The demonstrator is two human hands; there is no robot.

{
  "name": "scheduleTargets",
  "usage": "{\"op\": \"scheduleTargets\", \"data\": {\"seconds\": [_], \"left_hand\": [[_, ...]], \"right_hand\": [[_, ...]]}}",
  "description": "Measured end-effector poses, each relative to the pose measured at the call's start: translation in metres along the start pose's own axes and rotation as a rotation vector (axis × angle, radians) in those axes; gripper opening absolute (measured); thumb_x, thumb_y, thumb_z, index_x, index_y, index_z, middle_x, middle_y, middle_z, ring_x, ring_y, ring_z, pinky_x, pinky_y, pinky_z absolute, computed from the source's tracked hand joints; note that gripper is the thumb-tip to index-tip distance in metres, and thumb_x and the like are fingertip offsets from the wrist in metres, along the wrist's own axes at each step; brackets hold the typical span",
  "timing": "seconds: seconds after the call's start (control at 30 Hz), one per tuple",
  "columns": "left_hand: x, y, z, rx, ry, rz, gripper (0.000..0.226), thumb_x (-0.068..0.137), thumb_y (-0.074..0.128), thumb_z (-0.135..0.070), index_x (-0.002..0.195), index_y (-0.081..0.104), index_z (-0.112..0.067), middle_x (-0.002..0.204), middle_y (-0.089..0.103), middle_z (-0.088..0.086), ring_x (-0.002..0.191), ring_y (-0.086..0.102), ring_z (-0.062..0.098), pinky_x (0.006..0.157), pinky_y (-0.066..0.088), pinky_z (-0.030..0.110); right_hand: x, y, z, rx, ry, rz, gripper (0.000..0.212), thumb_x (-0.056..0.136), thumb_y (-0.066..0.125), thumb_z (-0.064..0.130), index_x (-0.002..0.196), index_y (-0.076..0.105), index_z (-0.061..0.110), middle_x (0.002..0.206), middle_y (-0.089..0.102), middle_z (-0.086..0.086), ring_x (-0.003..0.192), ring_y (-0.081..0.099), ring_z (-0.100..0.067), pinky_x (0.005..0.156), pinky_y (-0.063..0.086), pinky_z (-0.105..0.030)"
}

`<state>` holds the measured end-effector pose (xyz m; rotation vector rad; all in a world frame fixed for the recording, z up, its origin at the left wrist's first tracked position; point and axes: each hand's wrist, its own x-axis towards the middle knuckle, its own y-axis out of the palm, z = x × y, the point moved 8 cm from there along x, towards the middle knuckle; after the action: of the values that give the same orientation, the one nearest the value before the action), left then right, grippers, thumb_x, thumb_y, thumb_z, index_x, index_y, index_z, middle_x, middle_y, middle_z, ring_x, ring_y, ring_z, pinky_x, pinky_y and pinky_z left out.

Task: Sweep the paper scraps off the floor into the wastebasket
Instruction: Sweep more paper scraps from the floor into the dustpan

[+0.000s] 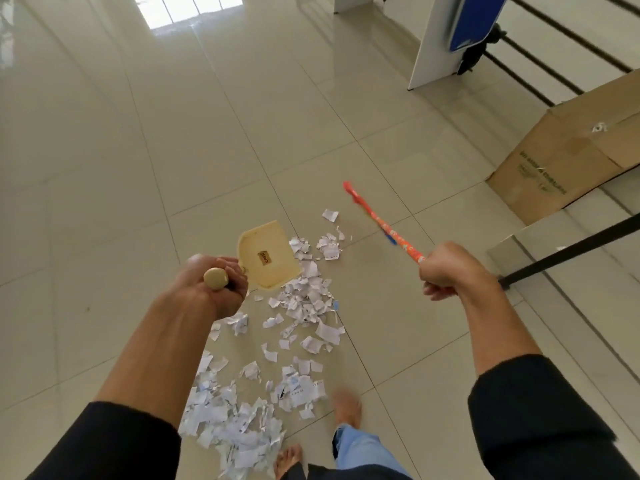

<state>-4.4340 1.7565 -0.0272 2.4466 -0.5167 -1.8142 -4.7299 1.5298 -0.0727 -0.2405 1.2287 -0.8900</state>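
White paper scraps (304, 299) lie strewn over the tiled floor in a long patch, thickest near my bare feet (346, 405). My left hand (214, 285) grips the handle of a cream dustpan (266, 259), held in the air over the far part of the scraps. My right hand (446, 268) grips an orange patterned broom handle (384, 226) that points away and to the left. The broom's bristle end is out of view. No wastebasket shows.
A cardboard box (571, 157) stands at the right by the steps (561, 258) with a black rail (568, 251). A white panel (440, 39) and a blue object (474, 19) stand at the back right. Glossy tiles stretch left and ahead.
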Motion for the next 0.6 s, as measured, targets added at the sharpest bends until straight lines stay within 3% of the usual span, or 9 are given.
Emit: {"op": "scheduleTargets", "data": {"seconds": [0.07,0.13,0.2,0.27,0.4,0.47,0.6], "left_hand": [[-0.006,0.000,-0.002,-0.126,-0.058,-0.041,0.025,0.098,0.044,-0.002,0.075,0.044,-0.013,0.046,0.041,-0.005,0.027,0.041,0.006,0.029,0.035,0.015],[-0.011,0.000,-0.002,-0.172,-0.070,-0.031,0.016,0.097,0.046,-0.002,0.089,0.047,-0.017,0.049,0.041,-0.007,0.028,0.040,0.005,0.029,0.034,0.016],[-0.014,-0.007,-0.003,-0.181,-0.069,-0.030,0.020,0.097,0.046,-0.003,0.109,0.045,-0.018,0.048,0.040,-0.006,0.027,0.040,0.005,0.028,0.034,0.016],[-0.014,-0.015,-0.006,-0.208,-0.056,-0.031,0.022,0.097,0.045,-0.003,0.113,0.041,-0.017,0.045,0.039,-0.006,0.026,0.040,0.005,0.028,0.034,0.016],[-0.015,-0.034,-0.004,-0.255,-0.047,-0.087,0.018,0.098,0.046,-0.003,0.107,0.044,-0.018,0.048,0.041,-0.006,0.027,0.041,0.004,0.028,0.035,0.016],[-0.014,-0.043,-0.008,-0.288,-0.032,-0.098,0.012,0.098,0.046,-0.003,0.093,0.047,-0.014,0.051,0.042,-0.006,0.028,0.042,0.004,0.029,0.036,0.015],[-0.018,-0.072,-0.002,-0.317,0.003,-0.178,0.017,0.096,0.045,-0.002,0.082,0.047,-0.011,0.058,0.042,-0.007,0.032,0.042,0.003,0.031,0.036,0.013]], "right_hand": [[0.035,0.014,0.015,0.080,-0.004,-0.029,0.022,0.094,0.047,0.003,0.114,0.056,-0.001,0.086,0.067,-0.017,0.068,0.071,-0.022,0.046,0.050,-0.028],[0.062,0.023,0.030,0.061,-0.034,-0.055,0.028,0.093,0.048,0.006,0.120,0.055,0.000,0.091,0.066,-0.015,0.070,0.068,-0.020,0.043,0.045,-0.025],[0.081,0.028,0.048,0.007,-0.060,-0.044,0.027,0.093,0.047,0.007,0.119,0.056,0.001,0.087,0.063,-0.012,0.064,0.061,-0.019,0.043,0.043,-0.024],[0.091,0.039,0.063,-0.085,-0.078,0.007,0.023,0.095,0.045,0.007,0.114,0.058,0.002,0.079,0.058,-0.010,0.059,0.055,-0.018,0.043,0.041,-0.024],[0.063,0.064,0.076,-0.375,-0.145,0.170,0.014,0.097,0.049,0.014,0.094,0.059,0.005,0.066,0.054,-0.006,0.048,0.048,-0.016,0.043,0.038,-0.021],[0.034,0.072,0.069,-0.479,-0.165,0.264,0.016,0.098,0.051,0.014,0.086,0.058,0.006,0.063,0.054,-0.005,0.048,0.046,-0.016,0.045,0.038,-0.023],[-0.012,0.064,0.049,-0.615,-0.212,0.364,0.013,0.094,0.058,0.010,0.097,0.068,0.001,0.065,0.059,-0.008,0.049,0.050,-0.018,0.043,0.040,-0.020]]}}
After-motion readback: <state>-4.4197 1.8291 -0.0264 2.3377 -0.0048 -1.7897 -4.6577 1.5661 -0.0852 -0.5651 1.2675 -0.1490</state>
